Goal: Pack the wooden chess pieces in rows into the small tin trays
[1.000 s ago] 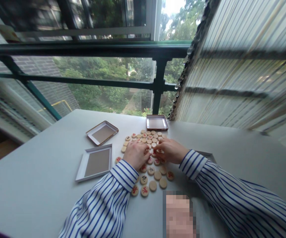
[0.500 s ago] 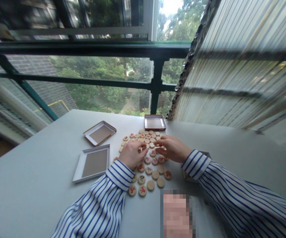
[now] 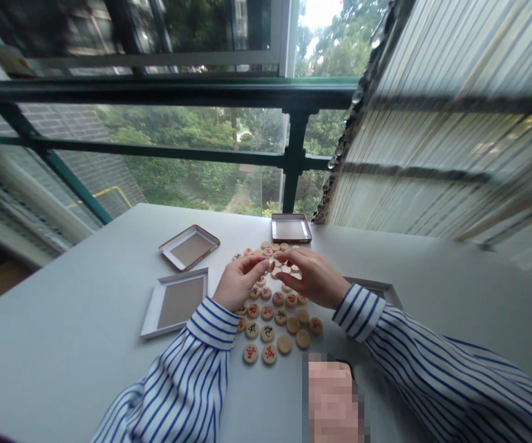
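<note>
My left hand (image 3: 240, 280) is closed in a pinch over the middle of the spread, with a small round wooden Chinese chess piece (image 3: 272, 264) at its fingertips. Facing it from the right is my right hand (image 3: 316, 277), its thumb and fingers apart, the fingertips close to that piece. Around and below both hands, round chess pieces (image 3: 269, 354) lie loosely on the white table (image 3: 85, 314). Some show red or black characters, others a blank face (image 3: 285, 344). My hands cover part of the spread.
Left of the pieces are an open white box part (image 3: 148, 314) and a shallow brown-edged tray (image 3: 168, 257). A similar tray (image 3: 291, 239) stands at the far edge by the window. Another box (image 3: 392, 294) is partly behind my right sleeve. A pixelated object (image 3: 333, 400) lies in front.
My left hand has lifted slightly, and a piece now shows at its fingertips. My right hand's fingers have come closer to it. The view has shifted a little.
</note>
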Available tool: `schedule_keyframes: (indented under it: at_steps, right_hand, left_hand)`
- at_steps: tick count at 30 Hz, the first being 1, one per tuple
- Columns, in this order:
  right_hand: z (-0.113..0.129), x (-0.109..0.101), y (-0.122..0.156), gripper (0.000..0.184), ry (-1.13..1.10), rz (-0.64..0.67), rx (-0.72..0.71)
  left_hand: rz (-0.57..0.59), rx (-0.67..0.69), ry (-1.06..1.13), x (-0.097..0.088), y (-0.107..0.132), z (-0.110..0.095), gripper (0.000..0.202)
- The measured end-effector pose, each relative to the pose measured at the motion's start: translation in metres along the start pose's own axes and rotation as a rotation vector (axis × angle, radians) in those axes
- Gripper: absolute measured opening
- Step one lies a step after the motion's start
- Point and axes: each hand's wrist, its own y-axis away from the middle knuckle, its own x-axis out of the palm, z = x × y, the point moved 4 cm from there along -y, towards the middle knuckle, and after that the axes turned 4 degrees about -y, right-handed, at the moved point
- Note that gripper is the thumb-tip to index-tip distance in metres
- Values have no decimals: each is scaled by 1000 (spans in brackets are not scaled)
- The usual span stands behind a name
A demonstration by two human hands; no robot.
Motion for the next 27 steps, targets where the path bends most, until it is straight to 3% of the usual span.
schedule_keyframes:
  at_steps: [12,19,27]
  right_hand:
    - [8,9,-6,18,-14,19,-3]
    - [-2,23,-5,13,204,219,50]
    - [-1,33,-4,20,360,339,31]
  left_hand:
    - [-21,29,-82,-3,2,1,35]
    - [-262,104,-464,-33,0,6,33]
    - [-337,69,-705,-55,0,1,28]
